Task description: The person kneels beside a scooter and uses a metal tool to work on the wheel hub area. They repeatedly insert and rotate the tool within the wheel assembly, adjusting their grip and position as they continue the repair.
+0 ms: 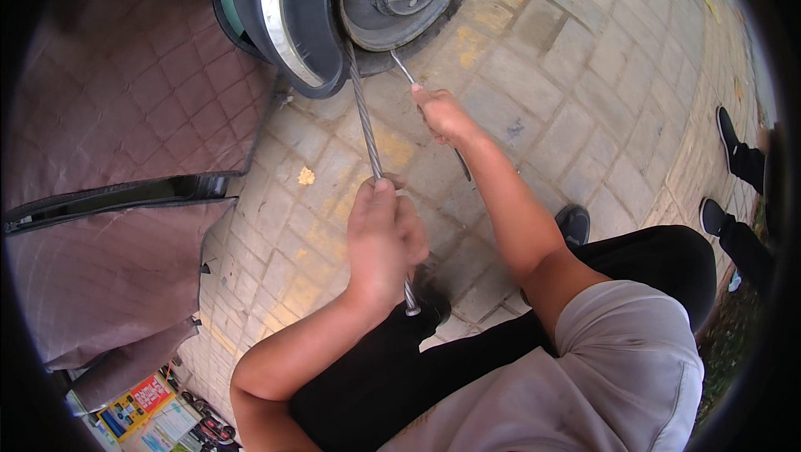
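Note:
My left hand (384, 239) is wrapped around a long metal pry bar (365, 114) with a spirally twisted shaft. Its far end goes in between the wheel (363, 14) and the dark fender, where the tip is hidden; a flat round butt sticks out below my fist. My right hand (440, 114), farther forward and to the right, is closed on a slimmer metal lever (404, 67). That lever's far end meets the wheel's lower edge, and its dark near end shows beneath my hand. The wheel's hub has a grey metal cover.
A dark fender with a silver stripe (284, 22) curves beside the wheel. Brown quilted covers (158, 93) hang at the left. Printed packages (138, 406) and cables lie at the lower left. Another person's shoes (726, 139) stand on the paving at the far right.

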Tool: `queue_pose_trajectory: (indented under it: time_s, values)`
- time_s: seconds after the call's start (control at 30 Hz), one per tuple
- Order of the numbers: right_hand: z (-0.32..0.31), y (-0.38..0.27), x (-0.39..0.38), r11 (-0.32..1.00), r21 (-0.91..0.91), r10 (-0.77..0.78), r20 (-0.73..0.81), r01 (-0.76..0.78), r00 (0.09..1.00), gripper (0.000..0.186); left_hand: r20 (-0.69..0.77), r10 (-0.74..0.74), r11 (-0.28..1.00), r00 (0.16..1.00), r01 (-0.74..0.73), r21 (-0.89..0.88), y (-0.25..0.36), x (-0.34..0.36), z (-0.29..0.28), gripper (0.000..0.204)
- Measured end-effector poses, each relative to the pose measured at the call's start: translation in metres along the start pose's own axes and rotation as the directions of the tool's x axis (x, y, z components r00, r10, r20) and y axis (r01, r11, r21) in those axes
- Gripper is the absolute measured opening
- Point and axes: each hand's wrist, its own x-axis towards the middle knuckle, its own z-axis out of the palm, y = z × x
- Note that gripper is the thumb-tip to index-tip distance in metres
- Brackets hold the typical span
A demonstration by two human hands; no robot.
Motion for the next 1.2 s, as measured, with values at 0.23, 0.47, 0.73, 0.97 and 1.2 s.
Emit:
queue_pose_trajectory:
  time_s: [0.23, 0.47, 0.73, 0.97, 1.2]
  values:
    - [0.112, 0.042, 0.049, 0.867, 0.311, -0.315, -0.264, 0.389, 0.912, 0.053, -0.031, -0.006, 1.0, 1.0, 0.006, -0.007, -0.001, 0.0, 0.008, 0.021]
    - [0.025, 0.023, 0.02, 0.98, -0.032, -0.2, -0.073, 0.198, 0.977, 0.053, -0.008, -0.004, 1.0, 1.0, 0.004, 0.008, 0.0, 0.0, 0.002, 0.021]
    - [0.127, 0.039, 0.062, 0.805, 0.403, -0.32, -0.325, 0.436, 0.89, 0.052, 0.005, 0.011, 1.0, 1.0, -0.011, 0.005, -0.003, 0.003, 0.002, 0.022]
    - [0.047, 0.026, 0.027, 0.974, 0.187, -0.12, -0.048, 0.127, 0.992, 0.051, 0.045, 0.033, 0.999, 0.998, -0.034, 0.008, -0.003, 0.003, -0.006, 0.024]
    - [0.103, 0.034, 0.052, 0.893, 0.306, -0.244, -0.288, 0.33, 0.926, 0.048, 0.046, 0.052, 0.998, 0.998, -0.053, 0.019, -0.002, 0.004, -0.001, 0.025]
